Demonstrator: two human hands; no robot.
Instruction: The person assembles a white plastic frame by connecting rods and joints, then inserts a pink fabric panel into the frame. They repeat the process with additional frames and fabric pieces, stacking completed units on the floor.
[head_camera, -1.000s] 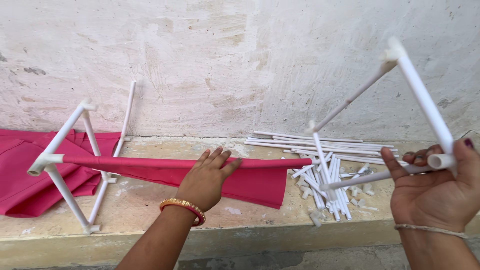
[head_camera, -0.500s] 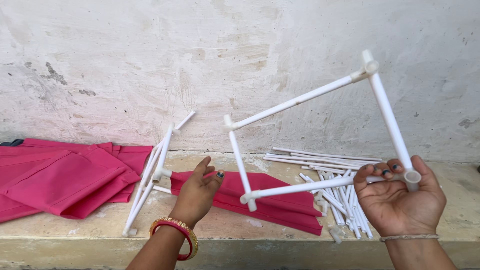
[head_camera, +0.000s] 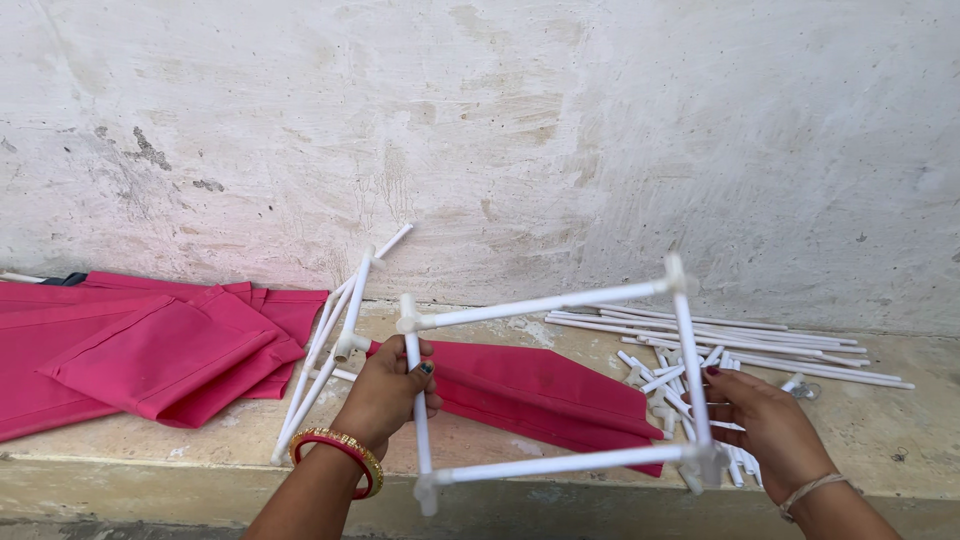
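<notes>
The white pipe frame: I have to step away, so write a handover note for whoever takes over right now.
Left hand grips the left upright of the white pipe frame. Right hand grips its right upright near the lower corner.
Done: four pipes joined as a square, held above the ledge.
A second frame piece leans on the wall. Loose pipes and pink fabric lie on the ledge.
Left: loose pipes unjoined, fabric unfitted.

A square frame (head_camera: 560, 385) of 4 white plastic rods joined by corner connectors is held in mid-air, tilted nearly flat, above a stone ledge. Its left upright rod and right upright rod are each gripped; the 2 long rods run between them.
</notes>
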